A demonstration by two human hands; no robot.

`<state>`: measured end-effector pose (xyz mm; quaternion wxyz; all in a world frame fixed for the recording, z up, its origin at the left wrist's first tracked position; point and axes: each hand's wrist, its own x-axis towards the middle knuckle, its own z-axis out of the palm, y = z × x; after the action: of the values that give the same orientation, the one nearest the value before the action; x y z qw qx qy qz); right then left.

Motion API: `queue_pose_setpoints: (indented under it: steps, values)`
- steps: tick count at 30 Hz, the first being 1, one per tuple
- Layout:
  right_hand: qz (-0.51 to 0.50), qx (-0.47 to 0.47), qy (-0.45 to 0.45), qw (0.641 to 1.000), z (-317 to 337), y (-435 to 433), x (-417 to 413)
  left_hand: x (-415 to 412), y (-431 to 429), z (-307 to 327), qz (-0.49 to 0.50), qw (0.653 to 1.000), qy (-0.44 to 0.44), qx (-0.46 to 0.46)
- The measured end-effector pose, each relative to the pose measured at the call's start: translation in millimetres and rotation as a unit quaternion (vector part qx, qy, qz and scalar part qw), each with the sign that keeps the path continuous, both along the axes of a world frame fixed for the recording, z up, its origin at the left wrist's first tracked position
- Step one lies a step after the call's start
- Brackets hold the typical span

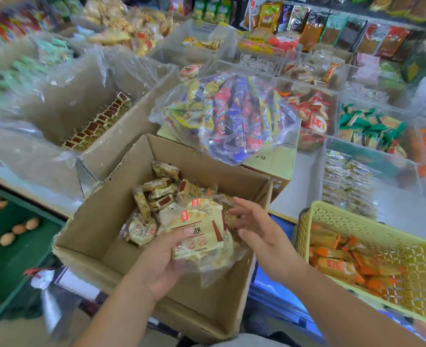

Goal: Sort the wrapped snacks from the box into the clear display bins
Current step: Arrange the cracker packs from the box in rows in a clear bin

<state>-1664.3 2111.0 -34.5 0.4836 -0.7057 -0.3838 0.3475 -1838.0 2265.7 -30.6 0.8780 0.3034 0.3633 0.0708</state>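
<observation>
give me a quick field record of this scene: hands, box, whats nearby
left hand: grips a stack of cream wrapped snacks over the box
right hand: open, fingers at the stack's right edge
box: open cardboard box, loose wrapped snacks still inside at the back
behind box: clear bag of colourful packets resting on another carton
right of box: yellow perforated basket holding orange packets
clear display bins: farther back, several already hold snacks
</observation>
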Motion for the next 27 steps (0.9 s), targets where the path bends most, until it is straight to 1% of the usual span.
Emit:
queue_pose_setpoints:
  steps: [2, 4, 8, 11, 13, 15, 17, 19, 20, 23, 27]
  values:
    - [0.021, 0.016, 0.042, 0.999, 12.9, -8.5, 4.2, 12.7, -19.2, 7.4, 0.013, 1.000, -0.002, 0.002]
    - [0.036, 0.030, 0.040, 0.998, 20.0, -20.7, 14.3, 28.0, -42.6, 14.6, 0.028, 1.000, 0.000, 0.011]
    - [0.036, 0.039, 0.051, 0.997, 22.5, -55.3, 49.8, 65.7, -93.0, 25.8, 0.063, 0.997, -0.003, 0.046]
    - [0.049, 0.025, 0.009, 0.998, 21.9, -86.9, 85.7, 98.5, -128.3, 31.7, 0.105, 0.994, -0.013, 0.013]
    - [0.047, 0.016, 0.011, 0.999, 22.6, -106.7, 107.8, 118.8, -148.0, 33.9, 0.115, 0.993, -0.025, -0.014]
    - [0.047, 0.006, 0.007, 0.999, 22.1, -124.7, 127.0, 139.1, -167.9, 34.7, 0.127, 0.992, -0.016, -0.015]
    - [0.016, -0.005, -0.041, 0.999, 20.9, -139.6, 142.4, 156.9, -184.7, 33.9, 0.139, 0.990, 0.004, 0.014]
    - [-0.049, -0.017, -0.095, 0.994, 20.2, -151.1, 155.4, 172.9, -195.4, 34.5, 0.155, 0.986, 0.013, 0.057]
    - [-0.076, -0.020, -0.104, 0.991, 20.4, -155.5, 161.0, 180.6, -198.2, 33.7, 0.155, 0.984, 0.017, 0.081]
    - [-0.097, -0.014, -0.083, 0.992, 15.6, -165.5, 174.7, 203.1, -203.5, 33.8, 0.122, 0.982, 0.024, 0.141]
    - [-0.092, -0.015, -0.012, 0.996, 14.5, -175.2, 193.2, 235.3, -206.4, 32.9, 0.074, 0.977, 0.045, 0.197]
